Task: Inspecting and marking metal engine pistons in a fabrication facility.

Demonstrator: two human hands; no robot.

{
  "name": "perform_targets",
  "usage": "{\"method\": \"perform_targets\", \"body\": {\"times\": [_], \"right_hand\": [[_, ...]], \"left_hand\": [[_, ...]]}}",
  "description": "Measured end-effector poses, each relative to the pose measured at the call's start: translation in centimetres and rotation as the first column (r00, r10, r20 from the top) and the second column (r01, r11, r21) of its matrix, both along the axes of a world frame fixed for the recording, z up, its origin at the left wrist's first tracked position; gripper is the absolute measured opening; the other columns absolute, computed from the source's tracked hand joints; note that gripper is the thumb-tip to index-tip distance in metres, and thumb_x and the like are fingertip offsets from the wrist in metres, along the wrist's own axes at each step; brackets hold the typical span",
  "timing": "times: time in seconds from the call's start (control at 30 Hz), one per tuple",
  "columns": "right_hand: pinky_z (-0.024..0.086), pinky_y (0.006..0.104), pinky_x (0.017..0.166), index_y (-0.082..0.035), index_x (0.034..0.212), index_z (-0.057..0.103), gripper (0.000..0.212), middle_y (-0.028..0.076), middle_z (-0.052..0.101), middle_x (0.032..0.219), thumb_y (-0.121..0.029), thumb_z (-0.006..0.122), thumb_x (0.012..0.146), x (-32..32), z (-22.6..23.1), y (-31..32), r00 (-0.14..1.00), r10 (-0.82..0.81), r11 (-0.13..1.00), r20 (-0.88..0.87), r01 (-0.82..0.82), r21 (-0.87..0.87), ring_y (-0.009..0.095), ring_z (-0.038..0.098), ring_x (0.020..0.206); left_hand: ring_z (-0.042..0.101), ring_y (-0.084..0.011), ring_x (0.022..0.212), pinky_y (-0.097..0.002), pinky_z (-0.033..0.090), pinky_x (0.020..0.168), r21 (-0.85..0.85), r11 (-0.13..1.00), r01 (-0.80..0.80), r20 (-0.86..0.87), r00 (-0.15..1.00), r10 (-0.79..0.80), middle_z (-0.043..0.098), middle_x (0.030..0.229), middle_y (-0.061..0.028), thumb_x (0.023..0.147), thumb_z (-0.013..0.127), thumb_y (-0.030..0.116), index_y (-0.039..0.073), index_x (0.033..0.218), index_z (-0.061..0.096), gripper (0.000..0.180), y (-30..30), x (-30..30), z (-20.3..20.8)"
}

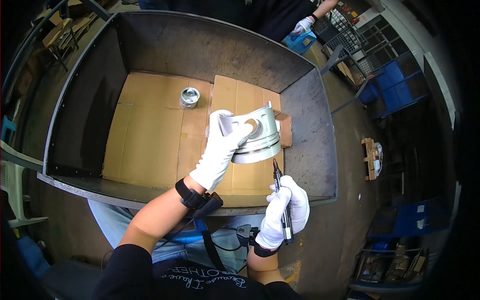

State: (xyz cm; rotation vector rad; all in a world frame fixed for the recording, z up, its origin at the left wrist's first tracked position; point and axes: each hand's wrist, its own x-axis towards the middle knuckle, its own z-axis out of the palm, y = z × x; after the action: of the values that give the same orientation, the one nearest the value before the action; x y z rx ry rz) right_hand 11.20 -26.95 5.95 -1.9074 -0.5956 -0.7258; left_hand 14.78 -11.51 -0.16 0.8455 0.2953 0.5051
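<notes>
My left hand (pixel 220 145), in a white glove, grips a large silver piston (pixel 260 142) tilted on its side, the thumb at its pin bore. Grooves run round the piston near its lower end. In my right hand (pixel 287 207), also gloved in white, is a black marker pen (pixel 278 175), its tip uncovered and pointing up just below the piston, apart from it. A smaller silver piston (pixel 189 98) stands on the cardboard (pixel 145 135) to the left.
Dark metal walls of a large bin (pixel 200 47) surround the cardboard. Behind the held piston sits a small cardboard box (pixel 285 129). Across the bin, another person's gloved hand (pixel 303 25) is near a blue stool (pixel 301 42). A wooden pallet (pixel 370 159) lies on the floor at right.
</notes>
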Motion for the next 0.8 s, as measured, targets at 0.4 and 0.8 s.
{"method": "perform_targets", "body": {"times": [0.4,0.8], "right_hand": [[0.05,0.0366,0.061,-0.004,0.099,0.07,0.015,0.009,0.067,0.08,-0.009,0.071,0.085,0.5,-0.9,0.6,0.99,0.042,0.966,0.133,-0.007,-0.257,0.027,0.064,0.067],[0.045,0.0331,0.056,-0.003,0.094,0.067,0.014,0.009,0.06,0.073,-0.008,0.067,0.081,-1.7,-2.1,-0.5,0.99,0.14,0.988,-0.032,-0.141,-0.064,0.024,0.056,0.058]], "left_hand": [[0.054,-0.0125,0.102,-0.029,0.048,0.087,0.133,0.991,-0.011,-0.073,0.997,0.021,0.052,0.112,-0.0047,0.085,0.075,0.021,0.013,0.121,0.041,0.05,-0.3,-0.1,0.6],[0.06,-0.0133,0.099,-0.03,0.055,0.082,-0.026,1.0,-0.005,-0.115,0.993,0.002,0.054,0.111,-0.0071,0.085,0.078,0.032,0.009,0.123,0.039,0.059,-0.1,0.0,0.6]]}}
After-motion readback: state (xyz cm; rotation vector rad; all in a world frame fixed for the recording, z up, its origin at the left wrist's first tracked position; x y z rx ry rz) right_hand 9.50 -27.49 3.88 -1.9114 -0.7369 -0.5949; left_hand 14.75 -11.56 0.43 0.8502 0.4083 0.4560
